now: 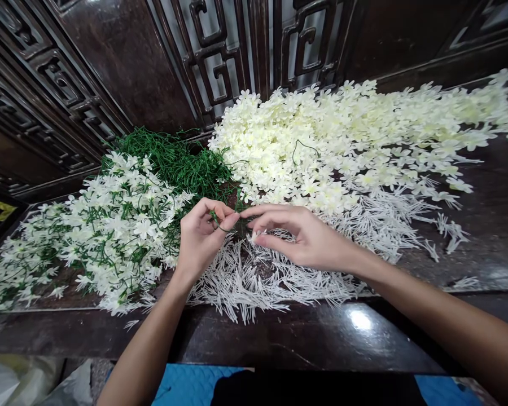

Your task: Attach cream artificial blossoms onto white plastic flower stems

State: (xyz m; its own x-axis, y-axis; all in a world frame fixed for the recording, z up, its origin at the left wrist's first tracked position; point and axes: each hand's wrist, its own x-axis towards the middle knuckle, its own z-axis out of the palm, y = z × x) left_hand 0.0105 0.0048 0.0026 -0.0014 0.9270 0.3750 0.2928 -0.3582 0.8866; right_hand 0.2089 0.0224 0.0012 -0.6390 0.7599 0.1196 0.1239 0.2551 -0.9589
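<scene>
Above the white heap, my left hand [203, 234] is closed, pinching a thin green artificial flower stem [214, 217] between thumb and fingers. My right hand [294, 232] comes in from the right, its index fingertip meeting the left fingertips. At its thumb tip a small white piece [254, 237] shows between thumb and bent fingers; its exact kind is too small to make out. Below both hands lies a heap of white artificial stamen sprigs [254, 290]. Behind the left hand is a tangled pile of green plastic stems [169, 160].
Cream-white artificial petals [322, 135] spread across the back right. White flowers on green stems [127, 231] are piled at the left. Everything lies on a dark wooden bench [322, 338] with a carved backrest [220, 51]. A blue quilted surface [186, 386] shows below its front edge.
</scene>
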